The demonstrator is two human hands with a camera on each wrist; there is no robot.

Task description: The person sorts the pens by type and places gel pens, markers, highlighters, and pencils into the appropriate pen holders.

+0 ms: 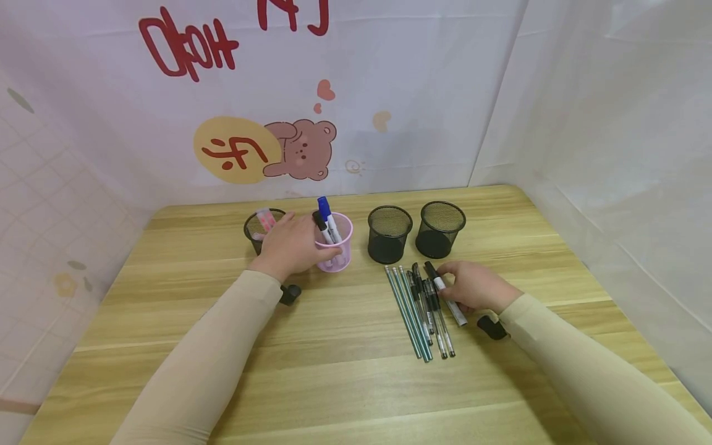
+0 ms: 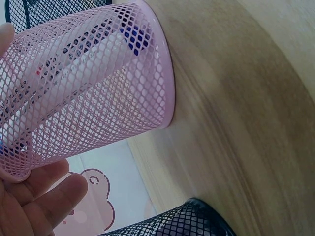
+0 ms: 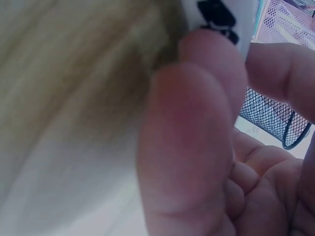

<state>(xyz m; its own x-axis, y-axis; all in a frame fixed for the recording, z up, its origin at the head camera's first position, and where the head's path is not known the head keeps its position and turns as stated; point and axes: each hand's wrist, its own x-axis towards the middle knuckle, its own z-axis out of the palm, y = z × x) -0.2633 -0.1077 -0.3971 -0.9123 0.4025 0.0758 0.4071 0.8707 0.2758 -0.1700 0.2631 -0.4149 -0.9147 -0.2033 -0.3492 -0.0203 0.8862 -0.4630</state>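
Note:
My left hand (image 1: 292, 244) grips the pink mesh pen cup (image 1: 344, 254), its thumb across the near side. Inside the cup stand a blue-capped marker (image 1: 325, 207) and a black-capped marker (image 1: 319, 220). In the left wrist view, fingertips (image 2: 74, 189) curve around the cup's rim. At the right, my right hand (image 1: 479, 285) pinches a white marker with a black cap (image 1: 458, 314), which lies slantwise beside several black gel pens (image 1: 436, 315). The right wrist view shows fingertips (image 3: 211, 54) close up against this marker's white barrel (image 3: 246, 29).
Several teal pencils (image 1: 408, 315) lie left of the gel pens. Behind them stand two black mesh cups, one in the middle (image 1: 387, 245) and one further right (image 1: 436, 242). Another black mesh cup (image 1: 248, 231) with pink-patterned items sits beyond my left hand. White curtains (image 1: 423, 123) enclose the table.

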